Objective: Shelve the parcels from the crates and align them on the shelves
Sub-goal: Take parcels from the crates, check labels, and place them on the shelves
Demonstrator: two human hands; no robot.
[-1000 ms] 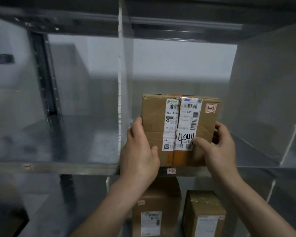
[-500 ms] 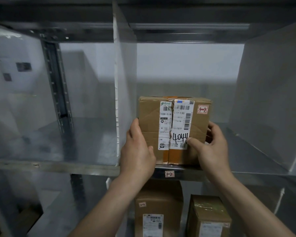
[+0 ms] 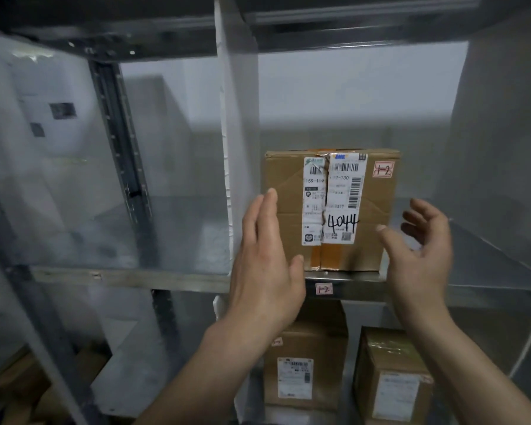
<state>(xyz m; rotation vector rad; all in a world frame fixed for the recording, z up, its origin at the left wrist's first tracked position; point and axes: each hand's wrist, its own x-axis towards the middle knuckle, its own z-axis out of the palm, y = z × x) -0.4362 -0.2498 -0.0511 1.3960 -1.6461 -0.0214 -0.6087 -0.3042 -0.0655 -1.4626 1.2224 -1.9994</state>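
A brown cardboard parcel with white shipping labels, "4044" handwritten on it and a red "1-2" sticker stands upright on the metal shelf, close to the white divider on its left. My left hand hovers flat in front of the parcel's left edge, fingers extended, holding nothing. My right hand is spread open just off the parcel's right side, apart from it. The shelf lip carries a matching "1-2" tag.
A white divider panel separates this bay from the bay to the left. Translucent sheeting closes the right side. On the shelf below stand two more brown parcels. A dark metal upright rises at the left.
Both hands have let go of the parcel and drawn back with fingers spread; the parcel now stands alone on the shelf. The view has shifted slightly closer and rightward.
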